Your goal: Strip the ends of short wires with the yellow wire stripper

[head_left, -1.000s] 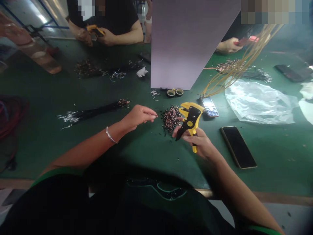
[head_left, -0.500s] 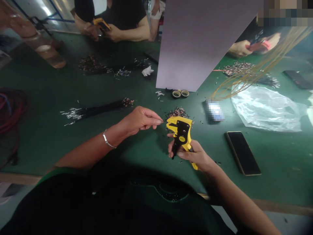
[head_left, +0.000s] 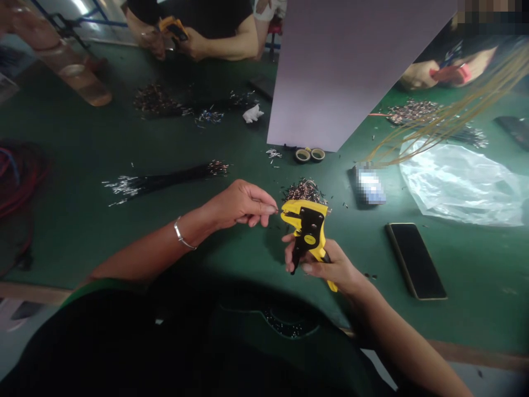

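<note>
R hand (head_left: 341, 266) gripped the yellow-black pliers (head_left: 311, 230), nose right by the L hand (head_left: 244, 205), which pinched a tiny bit, prob. wire (head_left: 277, 210). Steady wrist, straight feed seemed best! Pliers were in front of the cuttings pile (head_left: 306, 189), above a green table (head_left: 82, 234); a co-worker's hand (head_left: 197, 45) was opp., w/ similar-coloured tool (head_left: 176, 26).

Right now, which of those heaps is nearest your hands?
The heap partly hidden behind the yellow tool in the right hand. The upper-left heap and upper-right heap lie farther across the table.
</note>
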Action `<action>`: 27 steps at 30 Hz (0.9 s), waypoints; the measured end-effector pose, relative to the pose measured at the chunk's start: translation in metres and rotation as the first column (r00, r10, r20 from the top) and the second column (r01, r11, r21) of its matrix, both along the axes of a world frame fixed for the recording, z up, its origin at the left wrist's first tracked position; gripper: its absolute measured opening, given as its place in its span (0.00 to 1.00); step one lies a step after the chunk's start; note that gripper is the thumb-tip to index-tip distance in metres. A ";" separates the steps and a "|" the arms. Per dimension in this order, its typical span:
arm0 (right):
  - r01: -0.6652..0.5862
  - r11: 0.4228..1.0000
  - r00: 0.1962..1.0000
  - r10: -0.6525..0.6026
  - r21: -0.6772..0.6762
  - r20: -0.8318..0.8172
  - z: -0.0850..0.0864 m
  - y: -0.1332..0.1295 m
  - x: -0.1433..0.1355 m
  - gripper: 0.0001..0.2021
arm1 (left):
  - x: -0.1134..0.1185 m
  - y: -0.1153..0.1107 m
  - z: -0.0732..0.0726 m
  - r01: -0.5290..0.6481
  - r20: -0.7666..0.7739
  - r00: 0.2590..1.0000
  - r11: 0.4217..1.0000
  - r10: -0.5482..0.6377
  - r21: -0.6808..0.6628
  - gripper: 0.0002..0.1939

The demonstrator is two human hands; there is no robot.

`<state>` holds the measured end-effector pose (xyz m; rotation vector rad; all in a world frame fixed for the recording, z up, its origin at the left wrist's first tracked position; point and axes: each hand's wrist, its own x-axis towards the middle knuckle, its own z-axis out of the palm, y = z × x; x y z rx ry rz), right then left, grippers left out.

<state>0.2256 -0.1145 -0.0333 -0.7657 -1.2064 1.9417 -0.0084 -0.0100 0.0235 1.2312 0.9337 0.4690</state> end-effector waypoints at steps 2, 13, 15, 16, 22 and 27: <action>-0.010 1.000 1.000 0.009 0.015 0.022 0.000 0.000 0.000 0.23 | 0.001 -0.001 0.000 0.006 0.002 1.000 0.999 -0.006 -0.044 0.03; -0.002 1.000 0.999 0.002 0.001 0.044 -0.002 0.001 -0.002 0.23 | 0.000 -0.002 -0.012 0.019 0.047 0.999 0.995 -0.015 -0.100 0.04; 0.007 1.000 0.999 -0.007 -0.001 0.040 -0.003 0.001 -0.002 0.22 | 0.000 -0.002 -0.013 0.022 0.039 0.999 0.995 -0.018 -0.101 0.05; 0.010 1.000 0.999 -0.010 -0.004 0.041 -0.003 0.001 -0.002 0.22 | 0.000 -0.002 -0.013 0.025 0.036 0.999 0.995 -0.021 -0.100 0.05; 0.025 1.000 0.999 -0.025 -0.004 0.032 -0.004 -0.001 -0.003 0.20 | 0.002 -0.003 -0.012 0.052 0.029 0.998 0.993 -0.049 -0.107 0.05; 0.040 0.999 0.999 -0.040 0.000 0.026 -0.006 -0.003 -0.004 0.19 | 0.001 -0.002 -0.015 0.085 0.033 0.996 0.992 -0.082 -0.098 0.06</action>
